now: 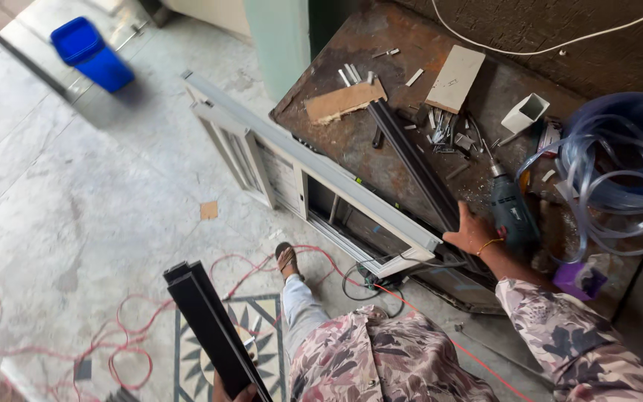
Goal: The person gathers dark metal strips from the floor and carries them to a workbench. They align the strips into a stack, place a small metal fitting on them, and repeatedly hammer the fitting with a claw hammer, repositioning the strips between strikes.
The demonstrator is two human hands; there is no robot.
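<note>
Workbench (381,160) w/ scraps; R hand (470,232) flat, fingers spread on a black strip (411,160), not gripped yet. L hand (234,392) clenched round another black profile (210,324), already picked up.

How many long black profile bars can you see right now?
2: one black bar held in the left hand at bottom left, one black bar lying on the workbench under the right hand. Others may be hidden.
</note>
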